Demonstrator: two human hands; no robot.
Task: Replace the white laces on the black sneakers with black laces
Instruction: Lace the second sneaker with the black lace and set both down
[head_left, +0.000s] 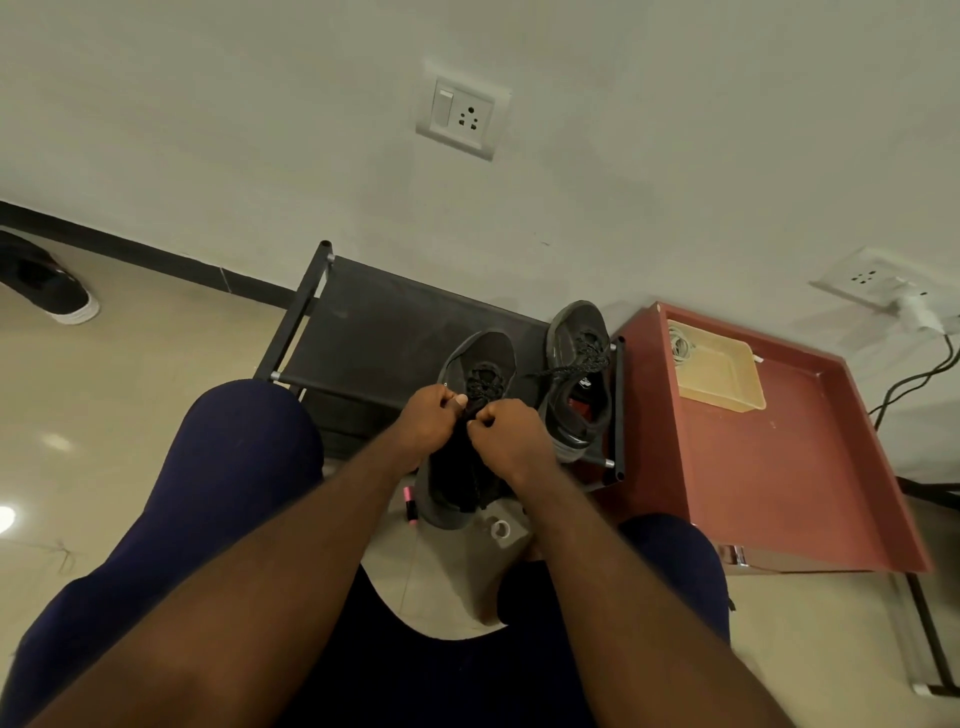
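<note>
Lace (482, 388) pinched: left hand (428, 423), right hand (506, 441)

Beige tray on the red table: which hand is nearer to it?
Right. The right hand pinches the black lace over the sneaker, on the side towards the beige tray; the left hand pinches it on the far side.

Left hand (423, 422) and right hand (508, 440), pinch grip on black lace (481, 388) of near sneaker (491, 349) (second sneaker (575, 325) beside)
</note>
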